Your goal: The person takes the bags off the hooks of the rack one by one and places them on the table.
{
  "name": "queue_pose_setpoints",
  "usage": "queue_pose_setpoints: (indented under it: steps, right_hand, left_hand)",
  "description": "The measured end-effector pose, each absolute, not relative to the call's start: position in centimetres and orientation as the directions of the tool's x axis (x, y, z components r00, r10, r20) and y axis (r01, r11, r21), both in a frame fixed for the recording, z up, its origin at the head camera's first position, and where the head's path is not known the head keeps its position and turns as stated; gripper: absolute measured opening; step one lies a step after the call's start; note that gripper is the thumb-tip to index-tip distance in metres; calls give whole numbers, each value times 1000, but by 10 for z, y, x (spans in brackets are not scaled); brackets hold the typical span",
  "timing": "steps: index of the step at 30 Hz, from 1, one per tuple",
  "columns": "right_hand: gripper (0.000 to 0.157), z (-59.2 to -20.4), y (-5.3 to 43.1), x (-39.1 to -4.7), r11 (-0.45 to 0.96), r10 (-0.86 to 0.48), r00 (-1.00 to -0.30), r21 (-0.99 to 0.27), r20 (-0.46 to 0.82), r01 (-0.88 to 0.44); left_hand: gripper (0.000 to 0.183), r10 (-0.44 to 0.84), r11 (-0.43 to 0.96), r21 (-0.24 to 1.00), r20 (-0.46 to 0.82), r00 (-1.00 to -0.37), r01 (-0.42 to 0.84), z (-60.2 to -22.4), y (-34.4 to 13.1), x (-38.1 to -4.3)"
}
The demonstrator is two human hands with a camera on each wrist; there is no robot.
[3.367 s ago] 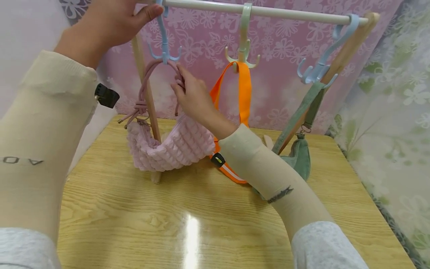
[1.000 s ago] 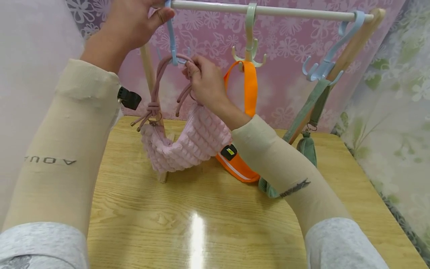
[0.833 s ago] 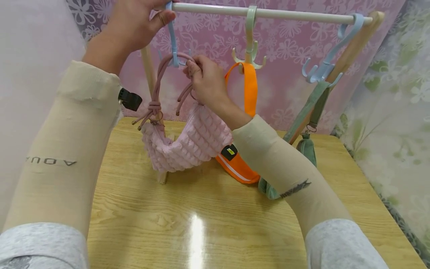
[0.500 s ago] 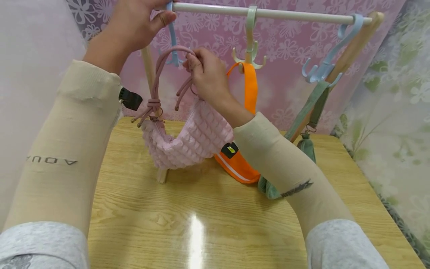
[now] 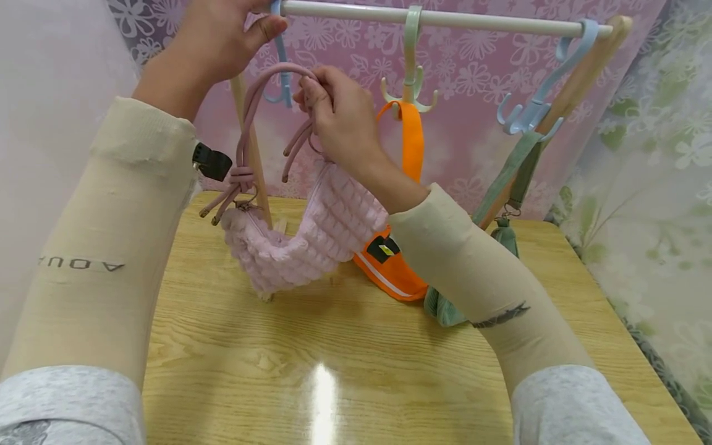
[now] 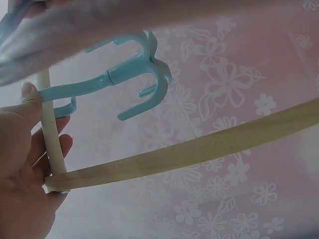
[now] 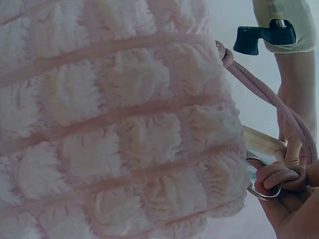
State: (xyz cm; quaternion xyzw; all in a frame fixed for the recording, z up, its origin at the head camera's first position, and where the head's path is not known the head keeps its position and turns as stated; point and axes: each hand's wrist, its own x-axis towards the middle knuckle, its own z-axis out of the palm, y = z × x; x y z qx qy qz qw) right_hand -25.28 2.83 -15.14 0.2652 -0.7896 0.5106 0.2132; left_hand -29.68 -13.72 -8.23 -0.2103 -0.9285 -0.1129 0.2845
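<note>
Pink bag [image 5: 322, 241] hangs from right fingers [image 5: 318, 99], seemingly clear of hook [image 6: 129, 68] and tabletop [image 5: 250, 358].

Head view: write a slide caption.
Right hand holds the pink bag by its handle, left hand at the white rail.

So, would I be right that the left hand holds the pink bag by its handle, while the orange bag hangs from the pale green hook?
Not quite: in the head view, the right hand holds the pink bag by its handle. The rest stands.

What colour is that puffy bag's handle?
The handle is dusty pink, darker than the bag; the head view shows it best.
</note>
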Motion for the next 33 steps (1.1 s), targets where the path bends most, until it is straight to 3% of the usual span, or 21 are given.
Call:
queue_pose_setpoints:
  steps: [15, 33]
  right_hand:
    - [22, -137, 43, -206, 307, -166, -797, -738, 580, -601]
    - [22, -138, 64, -196, 261, -155, -763, -718, 628, -645]
  left_hand:
    - [40, 337, 889, 61, 583, -739, 453, -83, -136, -296]
    - [39, 334, 891, 59, 588, -737, 451, -82, -136, -296]
